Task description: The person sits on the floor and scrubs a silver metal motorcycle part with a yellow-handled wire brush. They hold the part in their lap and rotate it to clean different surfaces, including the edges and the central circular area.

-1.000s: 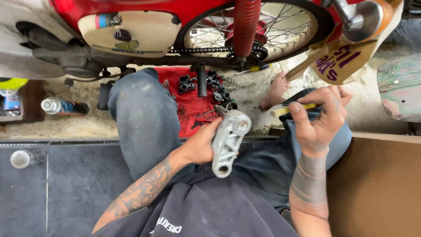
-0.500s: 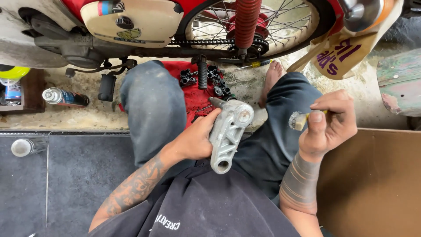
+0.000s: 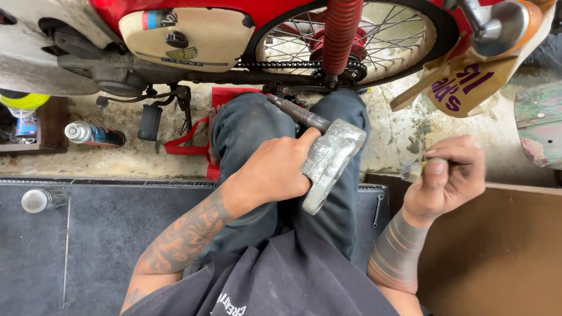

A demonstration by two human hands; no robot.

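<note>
Sitting on the floor beside a red motorbike (image 3: 246, 35), the person grips a grey metal part (image 3: 329, 164) in the left hand (image 3: 275, 172), fingers closed round its upper end, holding it over the lap at the centre of the frame. A dark metal rod (image 3: 295, 111) sticks out from the part toward the upper left. The right hand (image 3: 448, 178), at the right of the frame, is closed around a small object I can't make out, blurred between thumb and fingers. Behind the knees the rear wheel (image 3: 374, 35) and chain (image 3: 281, 64) fill the top. A spray can (image 3: 93, 134) lies at the left on the concrete floor (image 3: 398, 140).
</note>
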